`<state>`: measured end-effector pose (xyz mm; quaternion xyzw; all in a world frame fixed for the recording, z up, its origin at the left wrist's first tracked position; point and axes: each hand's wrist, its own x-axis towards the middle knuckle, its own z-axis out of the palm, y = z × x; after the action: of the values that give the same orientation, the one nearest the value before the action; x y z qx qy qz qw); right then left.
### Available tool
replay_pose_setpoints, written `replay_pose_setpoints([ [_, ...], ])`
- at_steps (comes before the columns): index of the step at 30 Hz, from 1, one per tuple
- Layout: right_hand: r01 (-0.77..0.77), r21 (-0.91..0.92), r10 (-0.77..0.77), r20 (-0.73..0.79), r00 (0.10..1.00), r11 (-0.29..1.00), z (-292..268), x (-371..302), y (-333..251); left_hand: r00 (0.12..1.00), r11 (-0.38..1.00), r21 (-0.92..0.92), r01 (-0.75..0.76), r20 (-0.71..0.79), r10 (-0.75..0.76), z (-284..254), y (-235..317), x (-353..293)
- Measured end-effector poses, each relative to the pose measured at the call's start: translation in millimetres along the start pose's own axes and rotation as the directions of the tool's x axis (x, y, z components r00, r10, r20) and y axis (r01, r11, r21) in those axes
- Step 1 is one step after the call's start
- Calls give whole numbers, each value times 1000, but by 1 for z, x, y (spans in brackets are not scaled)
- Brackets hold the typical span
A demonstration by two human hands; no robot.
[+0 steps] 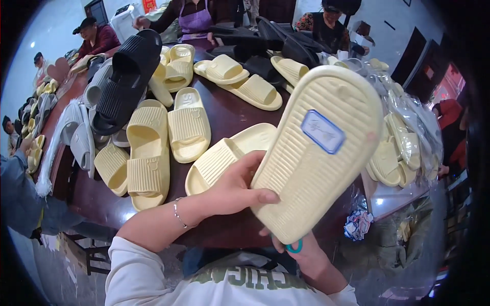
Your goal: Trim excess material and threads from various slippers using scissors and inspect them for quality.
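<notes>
A pale yellow slide slipper [298,176] is held up before me, its ribbed sole facing me. On that sole sits a white label [322,131] with a blue border. My left hand [232,186] is closed on the slipper's left edge, thumb across the sole. Below its heel end is my right hand [309,255], with a teal loop [294,246], like a tool's finger ring, at its fingers; the rest of that tool and most of the fingers are hidden behind the slipper. Another yellow slide [212,166] lies on the table just behind my left hand.
More yellow slides [148,168] and a black pair [127,76] lie on the dark red table [245,115], with grey slides [79,132] at left. Bagged slides [403,148] in clear plastic are at right, above crumpled labels [359,224]. Several people sit or stand around the table.
</notes>
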<state>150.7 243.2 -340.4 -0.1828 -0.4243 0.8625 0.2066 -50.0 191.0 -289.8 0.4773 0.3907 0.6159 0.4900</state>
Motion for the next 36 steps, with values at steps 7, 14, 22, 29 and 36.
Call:
replay_pose_setpoints([
  [7, 236, -224, -321, -530, 784, 946, -23, -7, -20, 982, 642, 756, -128, 4, 191, -13, 48, -11],
  [14, 392, -746, -774, -251, 582, 538, -34, 0, -41, 989, 209, 967, -146, 145, 17, 12, 53, -17],
  [22, 386, -778, -751, -161, 640, 495, -39, 7, -29, 982, 102, 977, -189, 191, -8, 22, 48, -19],
  [29, 283, -793, -654, -182, 734, 539, -35, 6, -35, 985, 91, 981, -170, 172, -14, 25, 48, -20],
  [36, 267, -707, -485, -123, 866, 655, -34, -28, -47, 993, 157, 983, -96, 106, -56, 24, 51, -18],
])
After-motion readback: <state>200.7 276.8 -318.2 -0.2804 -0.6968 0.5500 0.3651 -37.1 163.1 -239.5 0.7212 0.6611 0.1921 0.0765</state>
